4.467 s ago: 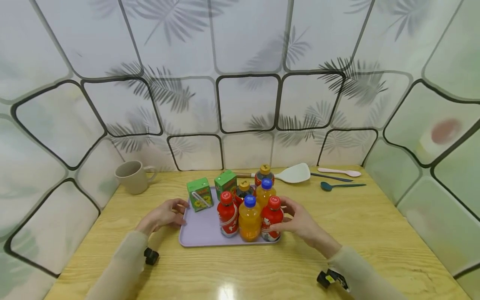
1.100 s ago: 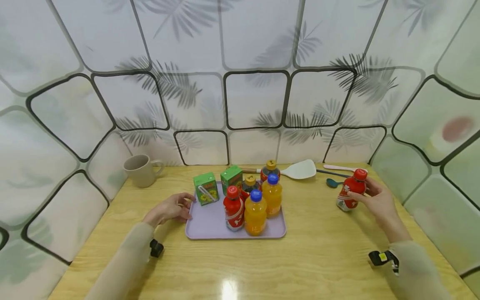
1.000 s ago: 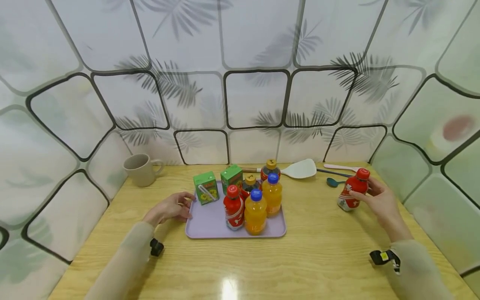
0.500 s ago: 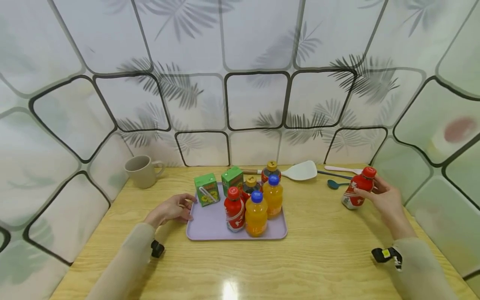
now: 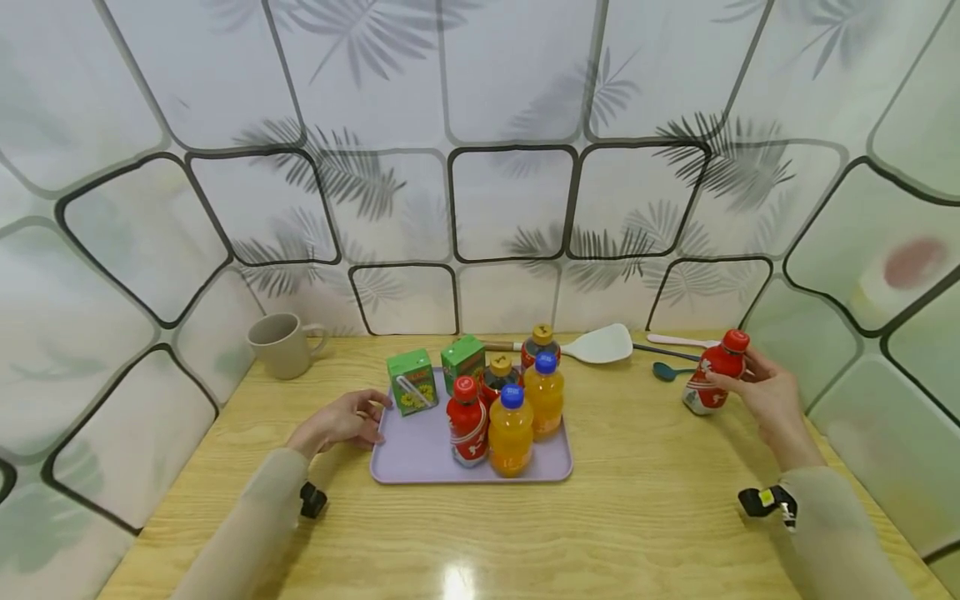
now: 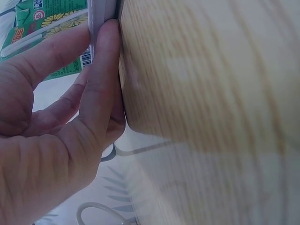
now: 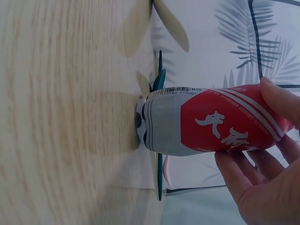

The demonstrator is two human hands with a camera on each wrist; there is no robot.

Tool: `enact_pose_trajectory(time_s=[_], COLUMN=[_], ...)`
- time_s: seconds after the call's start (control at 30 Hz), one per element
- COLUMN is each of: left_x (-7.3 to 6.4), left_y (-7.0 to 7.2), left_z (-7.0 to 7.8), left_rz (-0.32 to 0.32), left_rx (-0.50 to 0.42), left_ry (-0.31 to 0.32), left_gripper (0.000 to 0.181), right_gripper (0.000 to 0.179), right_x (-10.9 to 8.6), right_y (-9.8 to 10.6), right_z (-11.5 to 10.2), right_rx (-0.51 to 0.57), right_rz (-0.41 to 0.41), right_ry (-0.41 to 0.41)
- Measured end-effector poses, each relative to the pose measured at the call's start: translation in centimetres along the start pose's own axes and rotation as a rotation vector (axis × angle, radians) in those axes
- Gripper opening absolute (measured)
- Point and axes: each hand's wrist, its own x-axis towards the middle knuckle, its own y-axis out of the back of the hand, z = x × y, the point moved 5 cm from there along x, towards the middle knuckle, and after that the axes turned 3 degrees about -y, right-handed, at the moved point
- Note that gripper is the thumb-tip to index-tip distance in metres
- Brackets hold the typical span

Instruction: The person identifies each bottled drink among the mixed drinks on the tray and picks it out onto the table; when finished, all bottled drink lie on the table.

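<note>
My left hand (image 5: 341,423) pinches the left rim of a lilac tray (image 5: 416,457), its fingertips at the edge (image 6: 99,13) in the left wrist view. A red-capped bottle (image 5: 712,379) with a red and silver label is in my right hand (image 5: 776,408), thumb on one side and fingers round the other. It leans slightly, its base close over the table at the right in the right wrist view. On the tray stand another red bottle (image 5: 468,425), two orange juice bottles (image 5: 512,437) with blue caps, dark bottles (image 5: 499,379) with yellow caps, and green drink cartons (image 5: 412,383).
A beige mug (image 5: 279,346) stands at the back left. Along the back lie a white turner (image 5: 603,344), a pink spoon (image 5: 678,340) and a teal spoon (image 5: 667,372), partly behind the held bottle. A patterned curtain (image 5: 502,208) rises behind the table (image 5: 600,525).
Since the earliest frame, my right hand has carried the red bottle from the tray's front right corner to the table's right side. Over the last second it shifts slightly right. My left hand stays put.
</note>
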Motion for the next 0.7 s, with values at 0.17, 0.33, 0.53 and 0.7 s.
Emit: enact_pose_trajectory(time_s=[0.17,0.33,0.53,0.7], left_x=[0.09,0.08,-0.02,-0.10], left_y=[-0.02,-0.02,-0.01,-0.11], left_z=[-0.03,-0.21,-0.03,0.10], left_rz=[-0.006,-0.016,-0.009,-0.011], left_rx=[0.000,0.001,0.000,-0.007], left_ry=[0.002,0.002,-0.008,-0.010], left_gripper=[0.056,0.055,0.055,0.055], right_gripper=[0.089,0.087,0.086,0.086], right_x=[0.28,0.49,0.83,0.94], right_y=[0.40,0.42,0.37,0.49], right_z=[0.05,-0.06,0.13,0.26], right_rx=[0.024,-0.085,-0.143,-0.139], right_rz=[0.025,0.031,0.022,0.009], right_ry=[-0.004,0.041,0.036,0.040])
